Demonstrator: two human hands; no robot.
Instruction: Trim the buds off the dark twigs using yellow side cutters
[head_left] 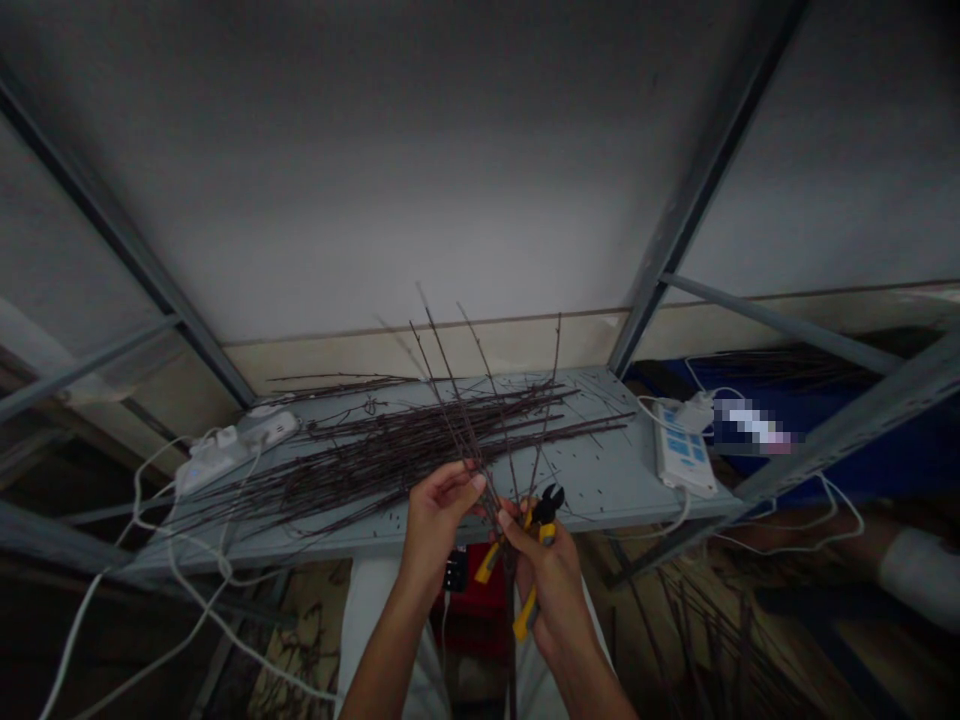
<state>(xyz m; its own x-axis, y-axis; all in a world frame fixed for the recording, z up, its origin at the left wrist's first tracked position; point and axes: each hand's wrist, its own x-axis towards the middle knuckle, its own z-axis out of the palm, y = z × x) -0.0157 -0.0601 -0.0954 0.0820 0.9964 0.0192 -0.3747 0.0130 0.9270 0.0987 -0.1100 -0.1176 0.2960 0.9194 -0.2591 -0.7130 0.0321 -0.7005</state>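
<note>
Thin dark twigs (512, 450) rise from between my two hands and fan out above the shelf edge. My left hand (442, 510) pinches some of them near their lower part, thumb and fingers together. Close beside it, my right hand (544, 560) is closed round the stems and also holds yellow-handled cutting pliers (546, 508), whose black jaws point up and to the right. A thicker stem runs down below my hands. Behind them a large pile of dark twigs (390, 450) lies across the grey shelf (607, 480).
White power strips stand at the left (240, 445) and right (682, 450) of the shelf, with white cables hanging down. Metal posts (690, 200) frame both sides. More branches (705, 630) are at the lower right, near another person's leg (840, 535).
</note>
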